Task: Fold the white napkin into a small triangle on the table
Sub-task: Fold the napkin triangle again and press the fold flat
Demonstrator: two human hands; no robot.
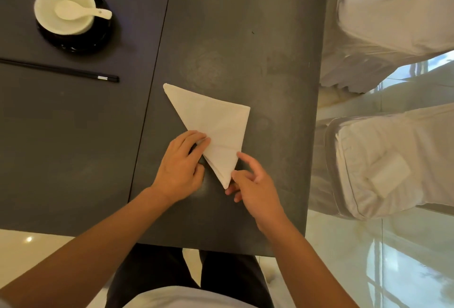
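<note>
Your left hand is pressing the napkin, right hand pinching its tip; bowl and cropped chopsticks are lying by the table's left edge.

Your left hand covers a bit of the napkin along its left edge. You cannot tell if your right hand pinches the low tip or only touches it. The chopsticks run off the left side of the frame. The white bowl hides most of the black dish. The mark on the spoon is too small to read.
</note>
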